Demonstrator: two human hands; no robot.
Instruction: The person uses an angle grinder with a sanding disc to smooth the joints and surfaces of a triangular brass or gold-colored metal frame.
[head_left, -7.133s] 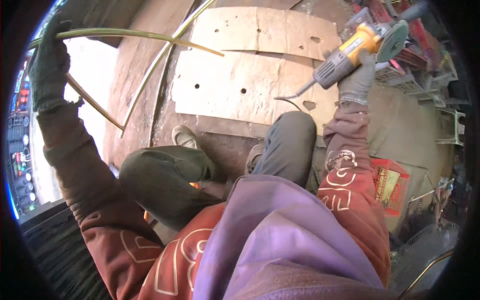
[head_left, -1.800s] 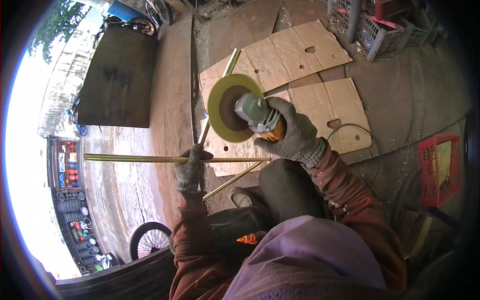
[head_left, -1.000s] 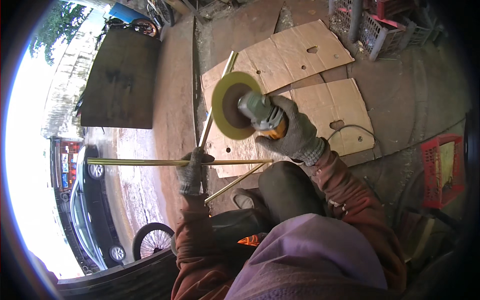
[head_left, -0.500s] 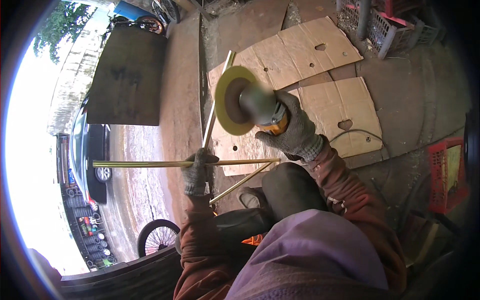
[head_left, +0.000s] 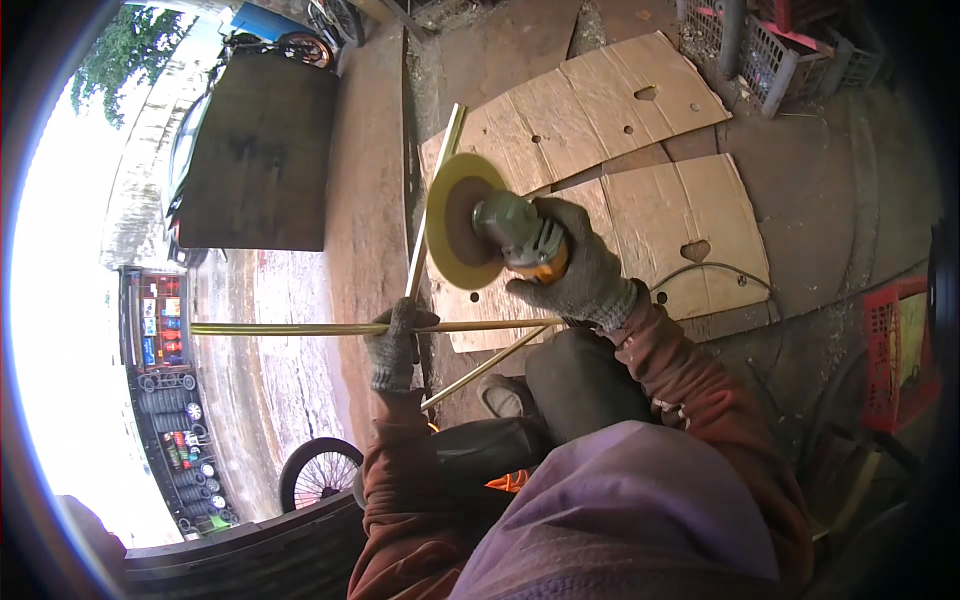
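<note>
My right hand (head_left: 585, 262), in a grey knit glove, grips an angle grinder (head_left: 510, 225) with a yellow-rimmed disc (head_left: 462, 222). The disc is held above a slanting brass-coloured bar (head_left: 447, 150), covering part of it; whether they touch I cannot tell. My left hand (head_left: 395, 343), gloved too, is closed around a long brass-coloured bar (head_left: 270, 329) lying crosswise, near where the slanting bar reaches it. Below, a thinner bar (head_left: 480, 370) runs obliquely toward the crosswise bar's right end, close to my knee. How the bars are joined is unclear.
Flattened cardboard sheets (head_left: 600, 105) cover the ground ahead. A cable (head_left: 700, 265) curves over one sheet. A red crate (head_left: 895, 355) stands at right, a grey crate (head_left: 765, 70) at far right. A dark panel (head_left: 260, 150) and a bicycle wheel (head_left: 320, 475) are at left.
My right hand has brought the grinder slightly lower and to the left. My left hand keeps its hold on the bar. In the street, a car has moved forward behind the dark panel.
</note>
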